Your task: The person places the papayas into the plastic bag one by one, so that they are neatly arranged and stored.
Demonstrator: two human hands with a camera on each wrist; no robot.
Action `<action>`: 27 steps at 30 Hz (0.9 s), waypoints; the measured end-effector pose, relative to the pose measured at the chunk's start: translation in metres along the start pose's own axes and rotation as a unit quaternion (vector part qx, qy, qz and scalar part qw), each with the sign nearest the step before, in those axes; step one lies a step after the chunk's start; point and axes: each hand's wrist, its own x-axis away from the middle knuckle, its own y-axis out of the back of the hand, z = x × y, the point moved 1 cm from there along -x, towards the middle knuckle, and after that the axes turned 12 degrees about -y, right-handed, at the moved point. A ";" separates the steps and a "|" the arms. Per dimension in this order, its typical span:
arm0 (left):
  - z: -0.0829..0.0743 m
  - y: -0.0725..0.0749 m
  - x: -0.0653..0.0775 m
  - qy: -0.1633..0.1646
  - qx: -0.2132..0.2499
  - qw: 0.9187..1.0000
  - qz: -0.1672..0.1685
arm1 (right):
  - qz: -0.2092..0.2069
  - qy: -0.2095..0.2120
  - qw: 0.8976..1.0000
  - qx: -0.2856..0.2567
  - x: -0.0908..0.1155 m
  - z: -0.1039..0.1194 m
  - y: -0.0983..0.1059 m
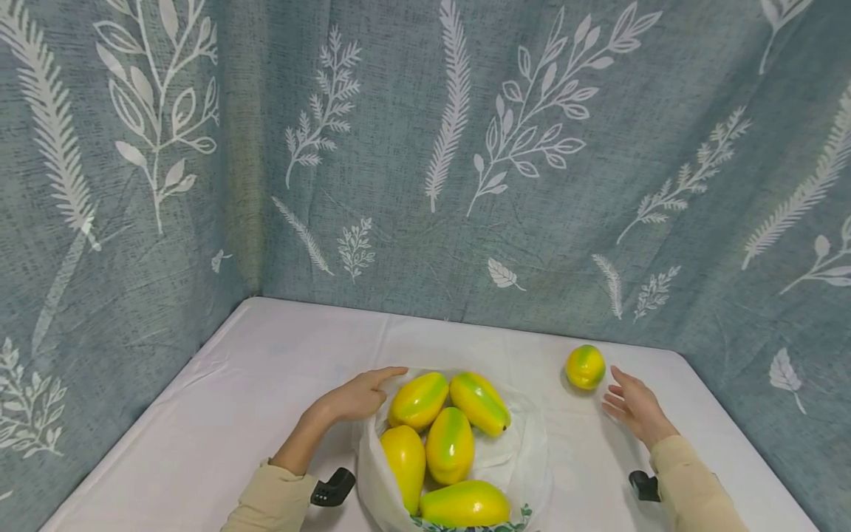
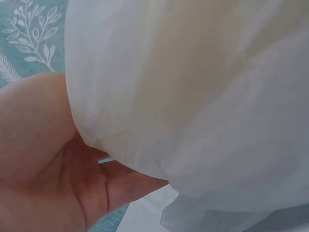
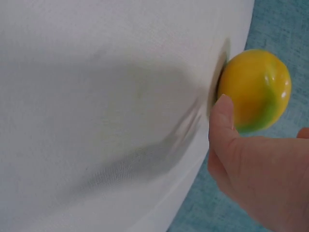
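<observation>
A white plastic bag (image 1: 525, 473) stands with its mouth wide, holding several papaya-like fruits (image 1: 450, 447), yellow with green streaks. My left hand (image 1: 359, 397) holds the bag's left rim, its index finger stretched along the edge. In the left wrist view the bag (image 2: 193, 111) hides most of that hand's fingers (image 2: 130, 186). Over on the right lies a single fruit (image 1: 586, 367) of the same colours, seen end-on. Just to its right is my right hand (image 1: 637, 405), with fingers parted and nothing held. The right wrist view has the thumb in front of this fruit (image 3: 256, 89).
A white cloth (image 1: 279, 347) covers the table. Blue-green curtains (image 1: 399, 244) with white leaf prints hang behind it and at both sides. Black wrist devices (image 1: 334, 488) sit at both sleeve cuffs. Green leaf print shows on the bag's near edge.
</observation>
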 end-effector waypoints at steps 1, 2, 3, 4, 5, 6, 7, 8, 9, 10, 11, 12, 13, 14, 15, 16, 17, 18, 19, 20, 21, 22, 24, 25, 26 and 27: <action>0.000 0.000 0.000 0.000 0.000 1.000 -0.001 | 0.003 0.000 1.000 0.004 -0.001 0.000 0.000; 0.000 0.000 0.000 0.001 0.001 1.000 -0.002 | 0.004 -0.001 1.000 0.008 -0.002 0.000 0.001; -0.001 0.000 -0.001 0.001 0.001 1.000 -0.002 | 0.005 -0.001 1.000 0.013 -0.003 0.000 0.001; -0.001 -0.001 -0.001 0.002 0.001 1.000 -0.003 | 0.006 -0.001 1.000 0.015 -0.003 0.000 0.001; -0.001 -0.001 -0.001 0.003 0.001 1.000 -0.003 | 0.007 -0.001 1.000 0.017 -0.004 0.000 0.001; -0.001 -0.001 -0.001 0.004 0.000 1.000 -0.003 | 0.007 -0.002 1.000 0.019 -0.005 0.001 0.001; -0.001 -0.001 -0.001 0.005 0.000 1.000 -0.003 | 0.007 -0.003 1.000 0.019 -0.006 0.001 0.001; -0.001 -0.001 -0.001 0.006 0.000 1.000 -0.002 | 0.007 -0.004 1.000 0.019 -0.007 0.002 0.000; -0.001 -0.001 -0.001 0.007 -0.001 1.000 -0.002 | 0.008 -0.004 1.000 0.016 -0.008 0.002 0.000; -0.001 -0.001 -0.001 0.008 -0.001 1.000 -0.002 | 0.008 -0.006 1.000 0.011 -0.009 0.003 -0.001; -0.002 -0.001 -0.002 0.008 0.000 1.000 -0.001 | 0.008 -0.006 1.000 0.009 -0.011 0.003 -0.001; -0.002 -0.001 -0.002 0.009 0.000 1.000 -0.001 | 0.007 -0.007 1.000 0.007 -0.012 0.004 -0.002; -0.001 -0.001 -0.001 0.009 0.002 1.000 0.000 | 0.007 -0.008 1.000 0.005 -0.013 0.004 -0.003; -0.001 -0.001 -0.001 0.009 0.002 1.000 0.000 | 0.007 -0.008 1.000 0.004 -0.015 0.004 -0.003; -0.001 -0.001 -0.001 0.009 0.003 1.000 0.000 | 0.007 -0.009 1.000 0.003 -0.017 0.004 -0.004; -0.001 -0.001 -0.001 0.008 0.003 1.000 0.001 | 0.007 -0.009 1.000 0.005 -0.018 0.005 -0.004; -0.001 -0.001 -0.001 0.007 0.005 1.000 0.002 | 0.007 -0.010 1.000 0.008 -0.019 0.005 -0.004; -0.001 -0.001 -0.001 0.006 0.006 1.000 0.002 | 0.007 -0.011 1.000 0.009 -0.021 0.005 -0.004; -0.001 -0.001 -0.001 0.006 0.005 1.000 0.002 | 0.007 -0.012 1.000 0.012 -0.022 0.006 -0.004; -0.001 -0.001 -0.001 0.005 0.005 1.000 0.002 | 0.007 -0.013 1.000 0.016 -0.023 0.007 -0.004; -0.001 -0.001 -0.001 0.005 0.004 1.000 0.001 | 0.007 -0.014 1.000 0.018 -0.023 0.007 -0.004; -0.001 -0.001 -0.001 0.005 0.004 1.000 0.001 | 0.006 -0.014 1.000 0.019 -0.024 0.008 -0.003; -0.001 -0.001 0.000 0.006 0.002 1.000 0.000 | 0.004 -0.014 1.000 0.021 -0.025 0.009 -0.003; -0.001 0.000 0.000 0.007 0.001 1.000 -0.001 | 0.004 -0.013 1.000 0.022 -0.025 0.010 -0.002; -0.002 0.000 0.000 0.007 0.000 1.000 -0.002 | 0.004 -0.013 1.000 0.020 -0.025 0.011 -0.002; -0.002 0.000 0.000 0.007 0.000 1.000 -0.002 | 0.005 -0.013 1.000 0.019 -0.026 0.011 -0.002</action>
